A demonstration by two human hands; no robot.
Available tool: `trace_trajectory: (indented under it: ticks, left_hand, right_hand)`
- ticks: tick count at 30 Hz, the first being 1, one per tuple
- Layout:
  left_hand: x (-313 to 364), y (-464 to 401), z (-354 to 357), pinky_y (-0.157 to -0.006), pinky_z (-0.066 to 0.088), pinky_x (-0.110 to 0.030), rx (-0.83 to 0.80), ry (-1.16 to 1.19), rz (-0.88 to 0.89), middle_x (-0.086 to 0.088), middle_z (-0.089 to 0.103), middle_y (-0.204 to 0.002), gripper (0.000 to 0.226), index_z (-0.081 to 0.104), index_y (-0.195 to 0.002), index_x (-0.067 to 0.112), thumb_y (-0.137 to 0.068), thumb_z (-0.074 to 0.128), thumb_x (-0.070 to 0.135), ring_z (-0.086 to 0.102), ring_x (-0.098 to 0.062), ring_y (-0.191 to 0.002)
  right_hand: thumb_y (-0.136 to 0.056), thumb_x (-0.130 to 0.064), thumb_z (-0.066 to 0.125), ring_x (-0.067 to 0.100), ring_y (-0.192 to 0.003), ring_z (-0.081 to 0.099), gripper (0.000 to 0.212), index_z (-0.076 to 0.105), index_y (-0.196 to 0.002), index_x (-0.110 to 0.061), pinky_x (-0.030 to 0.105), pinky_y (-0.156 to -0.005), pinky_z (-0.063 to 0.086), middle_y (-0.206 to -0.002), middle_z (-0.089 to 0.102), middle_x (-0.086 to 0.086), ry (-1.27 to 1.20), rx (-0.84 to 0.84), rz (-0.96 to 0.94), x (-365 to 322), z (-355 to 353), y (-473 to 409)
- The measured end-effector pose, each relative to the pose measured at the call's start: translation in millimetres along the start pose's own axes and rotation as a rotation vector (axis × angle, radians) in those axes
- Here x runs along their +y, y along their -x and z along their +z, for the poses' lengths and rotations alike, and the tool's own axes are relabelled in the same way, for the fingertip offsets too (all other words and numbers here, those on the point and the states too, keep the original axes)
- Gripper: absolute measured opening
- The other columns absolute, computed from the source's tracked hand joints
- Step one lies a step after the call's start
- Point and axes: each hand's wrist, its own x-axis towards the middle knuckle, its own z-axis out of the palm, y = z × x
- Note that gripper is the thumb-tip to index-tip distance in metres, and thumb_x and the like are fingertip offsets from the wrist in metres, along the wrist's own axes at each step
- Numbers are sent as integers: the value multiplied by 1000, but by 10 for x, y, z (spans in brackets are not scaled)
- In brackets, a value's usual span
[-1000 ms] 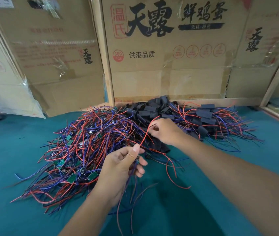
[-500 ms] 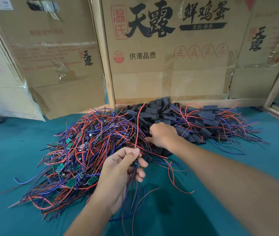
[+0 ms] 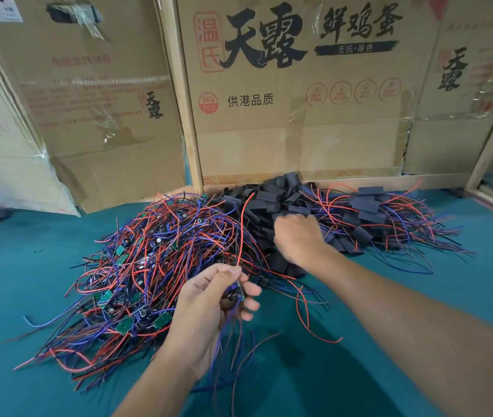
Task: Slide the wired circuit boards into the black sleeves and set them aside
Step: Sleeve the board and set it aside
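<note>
A tangled heap of wired circuit boards (image 3: 149, 266), small green boards with red, blue and black leads, covers the left-centre of the teal table. My left hand (image 3: 209, 308) pinches one small wired board (image 3: 235, 291) between thumb and fingers; its red wire rises upward and other leads hang below. Behind lies a pile of empty black sleeves (image 3: 272, 200). My right hand (image 3: 296, 236) reaches into that pile, fingers curled down among the sleeves; what they grip is hidden. At the right rests a heap of sleeved boards (image 3: 368, 212) with wires fanning out.
Large cardboard boxes (image 3: 299, 100) stand along the back edge of the teal table (image 3: 28, 266). A wooden upright (image 3: 182, 100) rises between two boxes. Loose red and blue wires (image 3: 308, 320) trail across the table between my arms.
My right hand has moved back and right, from the held red wire into the black sleeve pile. My left hand stays put with the board, its red wire now standing more upright.
</note>
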Motion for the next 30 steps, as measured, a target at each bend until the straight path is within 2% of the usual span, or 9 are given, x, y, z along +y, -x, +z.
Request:
trace_trajectory:
  ticks: [4,6,8,11,17,22,26,28,30]
  left_hand:
    - [-34,-6,9,-51,50,-27,-12,-42,13,-18,68,-76,23,73,-81,11,-80,68,33,61,-22,-56]
    - [-50,-3,14,-52,50,-27,-24,-48,21,-17,67,-76,23,74,-82,12,-81,68,34,62,-22,-58]
    - [-61,5,35,-53,51,-28,-39,-28,19,-17,67,-76,18,72,-78,14,-82,67,32,63,-23,-60]
    - [-66,31,77,-54,52,-28,-104,-3,15,-15,65,-75,16,69,-76,15,-85,66,29,62,-22,-60]
    - [-118,123,161,-53,49,-30,-259,-22,0,-15,60,-65,19,68,-76,9,-88,62,22,57,-24,-55]
    - [-142,129,159,-52,48,-30,-313,-84,15,-13,59,-62,16,68,-76,9,-88,63,19,56,-23,-54]
    - [-155,145,147,-52,47,-27,-405,-131,8,-12,60,-62,18,68,-76,10,-85,69,27,57,-22,-52]
    - [-160,148,134,-53,47,-26,-427,-164,11,-13,60,-62,20,68,-78,9,-85,69,28,57,-23,-52]
    - [-172,148,129,-53,46,-26,-435,-174,15,-14,59,-61,20,68,-78,9,-85,70,28,56,-23,-52]
  right_hand:
    - [-96,-14,49,26,-97,60,16,64,-101,-14,38,-88,43,-104,68,2,-338,246,-23,266,-260,294]
    - [-98,-15,52,17,-91,62,14,66,-101,-16,30,-84,45,-96,69,-5,-625,268,20,368,-337,561]
    - [-98,-15,55,11,-72,63,12,67,-100,-17,18,-67,46,-81,68,-5,-1027,139,121,403,-348,863]
    - [-99,-6,54,16,-56,56,14,67,-98,-11,25,-55,47,-65,66,4,-1432,-54,158,318,-210,1298]
    - [-88,-4,63,18,-59,61,17,64,-104,2,26,-56,53,-81,61,18,-1936,-408,75,185,-61,1727]
    - [-88,-7,69,19,-65,64,47,51,-129,9,26,-59,57,-86,63,16,-2074,-638,31,329,-128,1729]
    - [-69,-14,87,21,-60,61,84,42,-136,9,27,-54,55,-76,42,14,-2125,-733,10,345,-123,1751]
    - [-64,-24,92,28,-70,59,85,47,-131,3,27,-56,56,-88,38,20,-2106,-763,-52,341,-127,1756]
    - [-72,-23,84,39,-95,49,68,49,-127,-2,26,-60,57,-104,39,27,-2070,-786,-104,335,-133,1765]
